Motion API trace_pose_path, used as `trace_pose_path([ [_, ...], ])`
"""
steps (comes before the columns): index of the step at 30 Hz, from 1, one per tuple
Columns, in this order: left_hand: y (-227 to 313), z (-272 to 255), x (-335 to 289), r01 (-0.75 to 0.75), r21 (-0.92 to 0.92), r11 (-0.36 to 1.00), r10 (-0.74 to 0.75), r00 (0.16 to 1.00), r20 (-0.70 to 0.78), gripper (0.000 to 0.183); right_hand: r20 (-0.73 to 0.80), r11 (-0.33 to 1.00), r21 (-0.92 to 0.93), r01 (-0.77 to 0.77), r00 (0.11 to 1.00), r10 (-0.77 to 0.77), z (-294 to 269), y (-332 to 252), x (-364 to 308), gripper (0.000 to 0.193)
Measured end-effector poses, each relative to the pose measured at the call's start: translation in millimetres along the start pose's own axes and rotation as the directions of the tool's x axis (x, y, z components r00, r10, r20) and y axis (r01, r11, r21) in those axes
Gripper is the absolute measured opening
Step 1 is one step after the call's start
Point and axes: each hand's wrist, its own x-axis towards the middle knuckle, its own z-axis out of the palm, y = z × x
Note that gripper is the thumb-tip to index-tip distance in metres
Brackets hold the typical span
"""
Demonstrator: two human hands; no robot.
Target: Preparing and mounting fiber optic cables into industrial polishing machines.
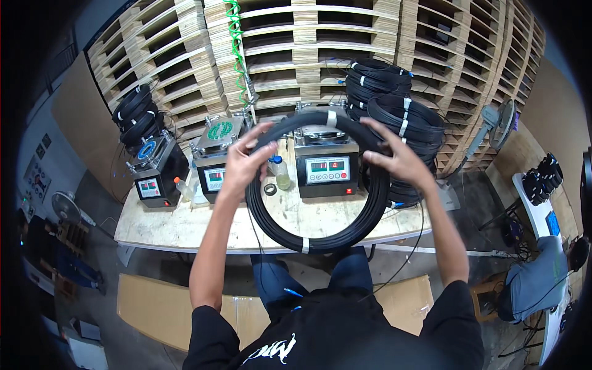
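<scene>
A large coil of black cable [338, 244], bound with white tape at top and bottom, is upright in front of me over the table's near edge. My left hand [242, 166] grips its upper left side, fingers and thumb on either side of the ring. Around the upper right side, my right hand [399, 159] has its fingers and thumb in the same way, slightly blurred. A loose cable end with a blue tip [294, 292] hangs before my lap. Through the ring shows a black machine [327, 182] with a lit display.
On the wooden table [154, 228] stand two more machines [213, 176] [154, 176], a blue-capped bottle [282, 174] and a black ring [270, 189]. Cable coils [410, 123] are stacked at right. Pallets [296, 43] rise behind; a green hose [235, 49] hangs. A person [536, 280] sits at right.
</scene>
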Motion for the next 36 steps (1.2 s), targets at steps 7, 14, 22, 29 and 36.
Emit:
trace_pose_path([
  [7,-96.5,6.3,55.6,0.116,0.051,0.992,-0.118,0.992,0.033,0.05,-0.109,0.978,0.056,-0.199,0.973,0.204,33.3,92.9,24.7,0.053],
  [14,-145.6,13.6,123.2,0.068,0.019,0.997,-0.068,0.997,-0.034,0.042,-0.228,0.965,-0.228,-0.131,0.971,0.078,18.7,147.6,100.8,0.046],
  [22,-175.5,20.1,143.0,0.053,0.017,0.998,-0.05,0.988,-0.144,0.045,-0.142,0.93,-0.329,-0.163,0.982,0.122,7.0,161.0,146.4,0.044],
  [29,-196.0,15.7,141.0,-0.017,0.341,0.94,0.094,0.973,-0.21,0.045,-0.033,0.97,-0.208,-0.124,0.992,0.12,10.1,181.6,150.7,0.043],
  [36,-195.9,10.0,113.9,-0.096,0.483,0.87,0.158,0.983,-0.089,0.046,-0.097,0.964,-0.265,-0.018,0.995,-0.008,16.7,188.7,124.3,0.044],
])
